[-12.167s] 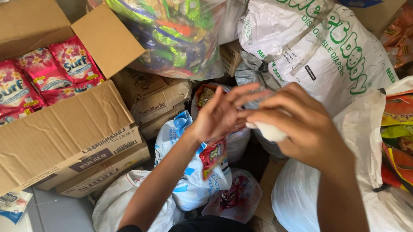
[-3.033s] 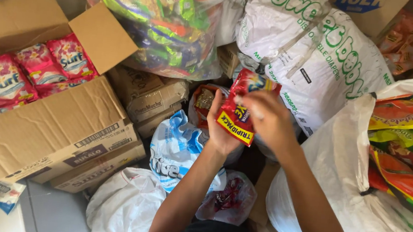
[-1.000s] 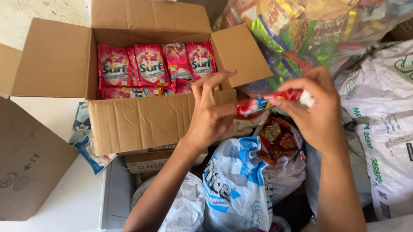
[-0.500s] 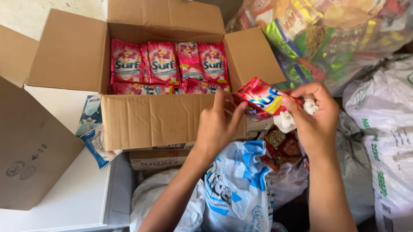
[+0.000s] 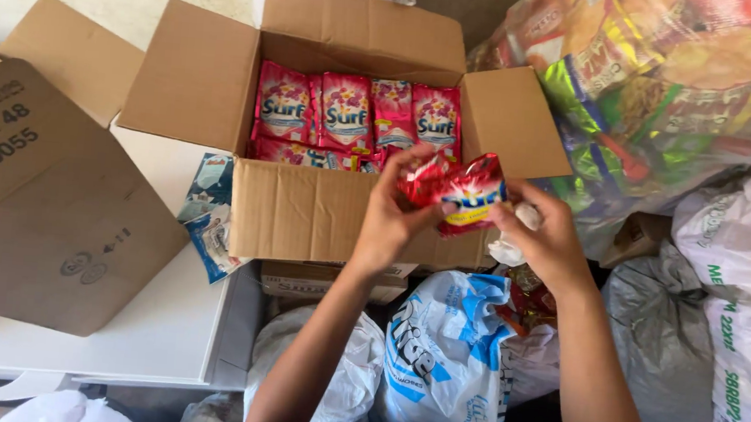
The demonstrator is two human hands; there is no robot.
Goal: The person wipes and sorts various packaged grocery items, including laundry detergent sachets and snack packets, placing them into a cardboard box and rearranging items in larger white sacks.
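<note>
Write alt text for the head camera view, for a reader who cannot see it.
Two bare hands, left hand and right hand, hold a red sachet between them, just in front of an open cardboard box packed with upright pink sachets. Plastic bags of goods crowd the right side, with a blue and white bag below the hands.
</note>
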